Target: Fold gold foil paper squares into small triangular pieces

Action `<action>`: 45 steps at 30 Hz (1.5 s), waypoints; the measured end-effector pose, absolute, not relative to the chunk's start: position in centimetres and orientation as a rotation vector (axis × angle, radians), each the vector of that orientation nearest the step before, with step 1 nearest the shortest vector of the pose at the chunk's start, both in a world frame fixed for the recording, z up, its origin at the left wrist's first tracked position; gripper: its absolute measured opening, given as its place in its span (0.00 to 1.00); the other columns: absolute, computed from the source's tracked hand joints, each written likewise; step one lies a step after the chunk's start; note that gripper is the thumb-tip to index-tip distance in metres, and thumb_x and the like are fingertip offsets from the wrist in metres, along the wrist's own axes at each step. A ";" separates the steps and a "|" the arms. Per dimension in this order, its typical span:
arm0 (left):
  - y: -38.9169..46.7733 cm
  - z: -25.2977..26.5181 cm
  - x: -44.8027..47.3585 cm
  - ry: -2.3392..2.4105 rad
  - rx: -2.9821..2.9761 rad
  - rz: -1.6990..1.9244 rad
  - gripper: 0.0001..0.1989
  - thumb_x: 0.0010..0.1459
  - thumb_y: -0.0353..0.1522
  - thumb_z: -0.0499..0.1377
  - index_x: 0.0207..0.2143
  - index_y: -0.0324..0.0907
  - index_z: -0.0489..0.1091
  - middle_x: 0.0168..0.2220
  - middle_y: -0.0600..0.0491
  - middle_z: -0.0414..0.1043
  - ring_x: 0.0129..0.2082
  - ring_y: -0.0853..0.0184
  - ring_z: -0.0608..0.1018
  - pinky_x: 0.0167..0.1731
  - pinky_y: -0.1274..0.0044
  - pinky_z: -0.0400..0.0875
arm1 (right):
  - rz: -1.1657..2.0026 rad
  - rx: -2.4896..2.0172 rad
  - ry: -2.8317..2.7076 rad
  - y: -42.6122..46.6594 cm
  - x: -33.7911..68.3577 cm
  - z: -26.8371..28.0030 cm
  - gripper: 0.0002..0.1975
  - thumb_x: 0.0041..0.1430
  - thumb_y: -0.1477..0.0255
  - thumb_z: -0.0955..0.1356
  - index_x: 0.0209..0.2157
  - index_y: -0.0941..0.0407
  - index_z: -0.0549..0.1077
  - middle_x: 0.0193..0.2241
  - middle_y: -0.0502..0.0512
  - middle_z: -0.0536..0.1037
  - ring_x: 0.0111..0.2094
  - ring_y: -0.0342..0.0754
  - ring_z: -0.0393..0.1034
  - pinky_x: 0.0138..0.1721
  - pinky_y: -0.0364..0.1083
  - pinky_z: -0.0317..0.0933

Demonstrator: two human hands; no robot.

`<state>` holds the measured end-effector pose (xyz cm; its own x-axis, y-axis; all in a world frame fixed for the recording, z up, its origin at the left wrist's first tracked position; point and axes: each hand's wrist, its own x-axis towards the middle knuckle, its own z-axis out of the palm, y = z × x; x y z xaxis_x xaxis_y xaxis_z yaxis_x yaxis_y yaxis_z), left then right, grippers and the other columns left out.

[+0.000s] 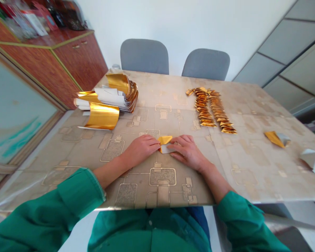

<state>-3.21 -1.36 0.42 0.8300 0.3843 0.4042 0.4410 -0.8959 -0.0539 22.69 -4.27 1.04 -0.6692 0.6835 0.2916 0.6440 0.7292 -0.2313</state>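
Note:
Between my hands, on the patterned tablecloth (189,189), lies a partly folded piece of gold paper (166,140) with its white back showing at the lower side. The fingers of my left hand (144,148) close on its left edge. At the right edge, my right hand (187,152) pinches the paper, fingers bent and thumb below. Farther back at the left stands a stack of gold-and-white paper sheets (112,99), with a curled gold sheet (102,115) at its front. Two rows of folded gold paper pieces (211,110) lie beyond my right hand.
A gold-and-white paper piece (275,139) and some white paper (313,161) lie at the table's right. Two grey chairs (144,56) stand at the far side by the wall. A brown cabinet (76,59) holding assorted items is at the back left.

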 end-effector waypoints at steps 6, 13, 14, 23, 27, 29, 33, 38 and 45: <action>-1.0 0.7 -3.2 -0.680 -2.959 -0.605 0.14 0.69 0.38 0.53 0.42 0.40 0.76 0.41 0.50 0.78 0.41 0.64 0.78 0.44 0.71 0.72 | 0.135 -1.032 -2.516 -4.1 23.0 1.2 0.12 0.65 0.65 0.67 0.47 0.52 0.75 0.46 0.58 0.74 0.48 0.53 0.64 0.50 0.54 0.57; -0.6 0.3 -3.5 -0.670 -2.930 -0.583 0.12 0.69 0.29 0.50 0.42 0.40 0.75 0.42 0.49 0.78 0.43 0.65 0.78 0.47 0.71 0.72 | -0.002 -1.052 -2.555 -3.7 23.4 1.2 0.13 0.68 0.71 0.63 0.50 0.50 0.74 0.49 0.58 0.74 0.49 0.52 0.64 0.49 0.53 0.60; -0.6 0.3 -3.5 -0.673 -2.940 -0.572 0.12 0.69 0.28 0.50 0.43 0.40 0.74 0.43 0.49 0.77 0.44 0.65 0.77 0.47 0.70 0.72 | -0.014 -1.047 -2.555 -3.6 23.4 1.2 0.14 0.69 0.72 0.62 0.51 0.50 0.74 0.51 0.58 0.74 0.50 0.52 0.64 0.49 0.53 0.61; 0.1 0.0 -3.4 -0.668 -3.008 -0.676 0.12 0.69 0.29 0.51 0.46 0.40 0.74 0.49 0.47 0.77 0.51 0.63 0.74 0.52 0.66 0.71 | 0.113 -0.905 -2.554 -3.4 22.6 1.3 0.10 0.67 0.68 0.65 0.46 0.51 0.77 0.46 0.55 0.79 0.48 0.51 0.66 0.51 0.52 0.61; 0.0 0.1 -3.4 -0.688 -2.991 -0.649 0.11 0.69 0.29 0.52 0.45 0.41 0.74 0.50 0.49 0.76 0.50 0.63 0.75 0.50 0.67 0.71 | 0.069 -0.911 -2.597 -4.0 22.4 1.5 0.11 0.68 0.70 0.63 0.46 0.51 0.77 0.43 0.55 0.80 0.47 0.51 0.66 0.50 0.53 0.59; -0.1 0.2 -3.4 -0.704 -2.994 -0.637 0.11 0.68 0.28 0.52 0.45 0.41 0.74 0.51 0.49 0.76 0.49 0.62 0.75 0.50 0.67 0.71 | 0.053 -0.904 -2.629 -4.2 22.4 1.5 0.11 0.69 0.70 0.63 0.44 0.51 0.78 0.42 0.55 0.80 0.46 0.51 0.66 0.49 0.52 0.59; -0.3 0.1 -3.3 -0.697 -3.040 -0.653 0.11 0.68 0.27 0.51 0.45 0.39 0.74 0.51 0.48 0.75 0.49 0.63 0.75 0.50 0.68 0.72 | 0.049 -0.876 -2.660 -4.4 22.4 1.4 0.12 0.70 0.68 0.63 0.41 0.51 0.78 0.39 0.54 0.79 0.44 0.51 0.66 0.48 0.52 0.57; -0.8 -0.3 -3.0 -0.699 -3.105 -0.699 0.12 0.69 0.26 0.50 0.44 0.39 0.73 0.52 0.49 0.73 0.51 0.65 0.74 0.52 0.70 0.71 | 0.282 -0.949 -2.558 -4.4 22.3 1.2 0.11 0.69 0.64 0.64 0.38 0.51 0.77 0.38 0.53 0.78 0.41 0.49 0.67 0.45 0.50 0.56; -3.0 0.6 -1.8 -1.053 -3.123 -0.802 0.10 0.64 0.37 0.60 0.35 0.39 0.72 0.43 0.49 0.73 0.44 0.61 0.73 0.46 0.68 0.70 | 0.546 -1.036 -2.360 -4.5 22.0 0.7 0.07 0.65 0.66 0.69 0.33 0.53 0.75 0.34 0.51 0.76 0.40 0.47 0.68 0.45 0.49 0.54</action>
